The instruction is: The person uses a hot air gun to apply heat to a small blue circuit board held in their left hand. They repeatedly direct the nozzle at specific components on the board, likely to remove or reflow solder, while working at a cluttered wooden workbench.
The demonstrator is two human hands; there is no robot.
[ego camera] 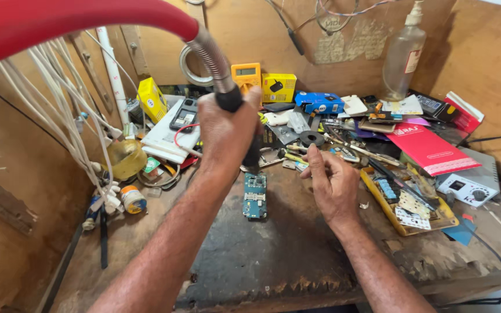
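A small blue-green rectangular circuit board (255, 196) lies flat on the dark worn table (273, 255), directly below the left hand (225, 128), whose grip is closed around a black tool handle on a ribbed metal hose (213, 55). The right hand (333, 184) rests just right of the board, fingers loosely curled, holding nothing visible. A yellow plastic parts tray (404, 227) sits beyond that hand.

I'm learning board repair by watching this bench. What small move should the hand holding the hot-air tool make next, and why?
Probably lower the nozzle a little and steady it. The left hand grips the hot-air tool with its tip just above the top end of the blue circuit board, which lies flat on the bench. The right hand rests beside the board, not touching it.
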